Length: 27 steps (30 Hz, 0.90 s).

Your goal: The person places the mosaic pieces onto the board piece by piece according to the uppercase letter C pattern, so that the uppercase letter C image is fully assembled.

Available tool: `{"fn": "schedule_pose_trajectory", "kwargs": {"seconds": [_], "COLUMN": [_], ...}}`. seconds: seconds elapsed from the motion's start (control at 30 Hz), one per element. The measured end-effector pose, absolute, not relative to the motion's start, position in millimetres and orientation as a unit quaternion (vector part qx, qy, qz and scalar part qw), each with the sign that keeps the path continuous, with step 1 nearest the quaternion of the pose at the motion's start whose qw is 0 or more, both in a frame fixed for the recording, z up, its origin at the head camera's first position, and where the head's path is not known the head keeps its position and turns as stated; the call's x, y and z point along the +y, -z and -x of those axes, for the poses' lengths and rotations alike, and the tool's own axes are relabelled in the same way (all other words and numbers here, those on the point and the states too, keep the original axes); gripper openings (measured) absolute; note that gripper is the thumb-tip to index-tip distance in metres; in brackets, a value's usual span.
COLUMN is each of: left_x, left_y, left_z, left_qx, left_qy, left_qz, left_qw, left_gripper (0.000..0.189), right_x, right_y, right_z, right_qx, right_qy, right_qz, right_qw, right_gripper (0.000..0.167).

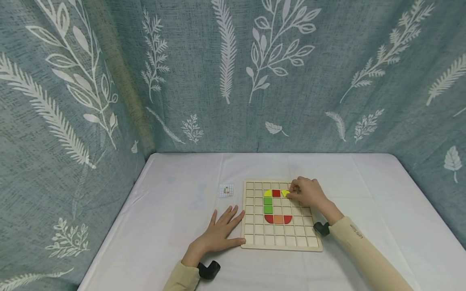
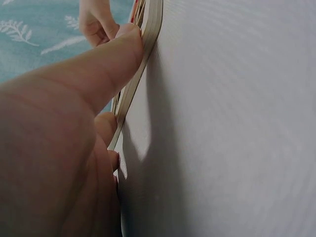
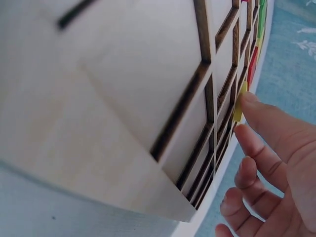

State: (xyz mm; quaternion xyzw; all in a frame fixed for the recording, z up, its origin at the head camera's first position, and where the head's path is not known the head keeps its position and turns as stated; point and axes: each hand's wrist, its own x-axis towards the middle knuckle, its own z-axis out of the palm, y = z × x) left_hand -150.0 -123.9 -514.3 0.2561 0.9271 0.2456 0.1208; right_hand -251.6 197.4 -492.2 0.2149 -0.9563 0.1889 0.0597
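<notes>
A wooden grid board (image 1: 255, 229) lies on the table. On it, colored tiles form a C shape: a yellow rounded tile (image 1: 268, 193), a red square (image 1: 276, 193), two green tiles (image 1: 267, 209), and an orange square (image 1: 278, 219) between two red rounded tiles (image 1: 287, 219). My right hand (image 1: 308, 193) pinches another yellow tile (image 3: 240, 103) between thumb and index finger, beside the red square in the top row. My left hand (image 1: 217, 234) lies spread on the table, its thumb and fingertips at the board's left edge.
A small card (image 1: 226, 190) with a printed grid and colored pattern lies left of the board. White cloth covers the table (image 1: 174, 182). Blue-green leaf-patterned curtains (image 1: 204, 81) hang behind and along the sides. Each wrist carries a black device (image 1: 209, 270).
</notes>
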Motion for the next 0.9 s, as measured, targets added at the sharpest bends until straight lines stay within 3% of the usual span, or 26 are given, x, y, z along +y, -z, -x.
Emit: {"fn": "schedule_pose_trajectory", "kwargs": {"seconds": [0.9], "left_x": [-124.6], "left_y": [513.7], "left_z": [147.9], "left_qx": [0.928], "left_qy": [-0.242], "left_qz": [-0.256], "left_qw": [0.124], "left_gripper": [0.078], "right_x": [192.4], "right_y": [492.5], "right_z": [250.6], "right_qx": [-0.955], "right_qy": [-0.184], "right_qz": [-0.225], "right_qw": [0.055], "right_gripper": [0.013]}}
